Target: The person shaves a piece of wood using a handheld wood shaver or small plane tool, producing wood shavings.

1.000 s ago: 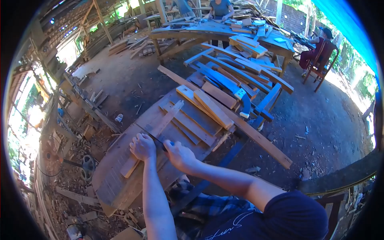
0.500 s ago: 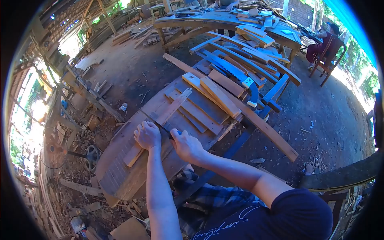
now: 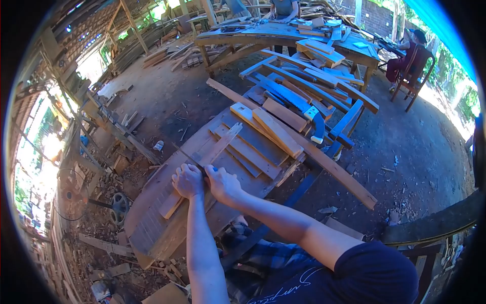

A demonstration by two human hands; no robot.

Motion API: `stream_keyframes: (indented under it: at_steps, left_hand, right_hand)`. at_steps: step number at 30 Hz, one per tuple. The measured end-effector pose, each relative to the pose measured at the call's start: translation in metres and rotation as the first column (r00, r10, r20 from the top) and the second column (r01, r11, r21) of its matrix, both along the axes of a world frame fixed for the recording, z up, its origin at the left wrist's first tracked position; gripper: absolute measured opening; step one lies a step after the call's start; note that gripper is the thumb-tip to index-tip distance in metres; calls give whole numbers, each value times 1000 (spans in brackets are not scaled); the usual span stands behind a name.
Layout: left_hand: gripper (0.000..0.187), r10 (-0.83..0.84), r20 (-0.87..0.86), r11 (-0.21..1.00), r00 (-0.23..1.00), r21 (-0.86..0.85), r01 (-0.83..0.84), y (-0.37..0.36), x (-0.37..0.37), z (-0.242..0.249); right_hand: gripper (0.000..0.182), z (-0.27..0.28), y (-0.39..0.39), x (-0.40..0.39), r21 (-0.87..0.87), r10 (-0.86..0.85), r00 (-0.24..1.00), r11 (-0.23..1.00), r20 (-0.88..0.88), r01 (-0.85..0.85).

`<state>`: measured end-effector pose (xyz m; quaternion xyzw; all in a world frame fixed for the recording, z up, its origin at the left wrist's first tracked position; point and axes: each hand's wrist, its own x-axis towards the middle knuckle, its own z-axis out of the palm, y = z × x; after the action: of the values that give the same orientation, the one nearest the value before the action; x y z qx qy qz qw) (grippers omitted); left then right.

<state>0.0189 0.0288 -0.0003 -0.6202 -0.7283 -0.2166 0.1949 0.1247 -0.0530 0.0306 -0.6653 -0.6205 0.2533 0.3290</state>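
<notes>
My left hand is closed over a narrow wooden strip, pressing it against the worn wooden bench top. Close beside it on the right, my right hand is wrapped round the handle of a long, thin, dark-bladed tool. The blade lies across the strip and points away to the upper left. I cannot tell whether this tool is a saw or a file. Several flat boards lie right of the strip, with two thicker wood pieces behind them.
A handsaw with a blue and yellow handle lies among boards behind the bench. One long plank juts out to the right. Farther back is a large table with a person at it. Another person sits on a chair.
My right hand has moved left, up close to my left hand, pushing the blade farther across the strip. The view has tilted slightly upward, showing more of the person at the back table.
</notes>
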Motion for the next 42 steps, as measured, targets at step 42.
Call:
stream_keyframes:
  at_steps: [42]
  left_hand:
    - [22,15,41,998,999,63,-18,3,-2,-5]
  right_hand:
    - [23,-11,7,-2,120,1,996,993,88,-12]
